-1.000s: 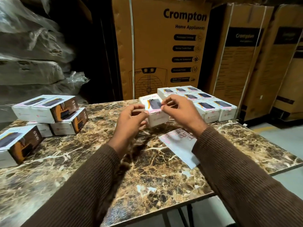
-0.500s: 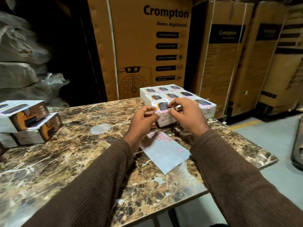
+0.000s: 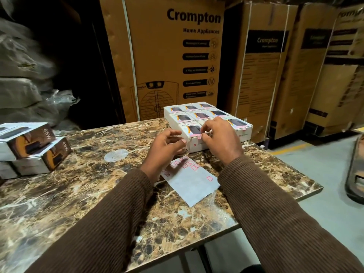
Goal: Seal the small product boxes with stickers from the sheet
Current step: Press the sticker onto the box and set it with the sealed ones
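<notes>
Right hand (image 3: 220, 138) now pinches at the pink sticker (image 3: 199, 137) on the near edge of the front box (image 3: 194, 134) — a second ago held up between both hands, now set down against the sealed group. Left hand (image 3: 167, 146) has let go, fingers loosely curled. Sticker sheet (image 3: 189, 178) lies just below — likely next.

Nine small white boxes (image 3: 197, 116) packed three by three at the table's one o'clock — the sticker sheet (image 3: 189, 179) lies flat, nearer in, mostly bare.
</notes>
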Available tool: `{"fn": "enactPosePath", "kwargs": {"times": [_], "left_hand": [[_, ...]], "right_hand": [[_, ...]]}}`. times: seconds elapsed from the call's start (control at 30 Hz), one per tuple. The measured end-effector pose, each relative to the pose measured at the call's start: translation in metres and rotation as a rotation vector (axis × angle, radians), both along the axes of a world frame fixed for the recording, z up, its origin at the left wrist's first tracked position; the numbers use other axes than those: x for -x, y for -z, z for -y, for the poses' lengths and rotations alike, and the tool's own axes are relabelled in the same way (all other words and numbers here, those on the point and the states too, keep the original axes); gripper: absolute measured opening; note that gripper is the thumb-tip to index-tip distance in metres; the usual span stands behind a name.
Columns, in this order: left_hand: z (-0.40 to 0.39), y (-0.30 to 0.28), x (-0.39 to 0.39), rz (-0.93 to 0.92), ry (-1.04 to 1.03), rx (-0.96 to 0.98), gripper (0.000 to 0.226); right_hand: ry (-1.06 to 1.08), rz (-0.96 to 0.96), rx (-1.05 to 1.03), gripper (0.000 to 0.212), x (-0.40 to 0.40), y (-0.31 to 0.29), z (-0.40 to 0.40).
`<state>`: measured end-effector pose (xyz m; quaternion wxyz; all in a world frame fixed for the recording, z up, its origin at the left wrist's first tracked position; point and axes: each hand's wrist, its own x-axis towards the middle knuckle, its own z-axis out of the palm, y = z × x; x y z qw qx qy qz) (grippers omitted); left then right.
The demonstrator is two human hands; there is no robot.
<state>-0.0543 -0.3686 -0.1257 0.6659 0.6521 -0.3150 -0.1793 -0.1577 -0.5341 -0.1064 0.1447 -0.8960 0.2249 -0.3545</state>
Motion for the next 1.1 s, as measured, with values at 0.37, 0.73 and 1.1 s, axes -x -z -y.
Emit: {"fn": "enactPosePath", "kwargs": {"times": [0.37,0.73,1.1], "left_hand": [[0.002,-0.003,0.011,0.138,0.039,-0.058,0.035],[0.001,-0.004,0.01,0.124,0.055,-0.071,0.031],[-0.04,-0.027,0.012,0.309,-0.282,-0.065,0.017]], "right_hand": [[0.047,0.02,0.014,0.021,-0.003,0.0,0.001],[0.034,0.006,0.046,0.024,-0.002,-0.002,-0.005],[-0.378,0.171,0.361,0.018,0.006,-0.012,-0.049]]}}
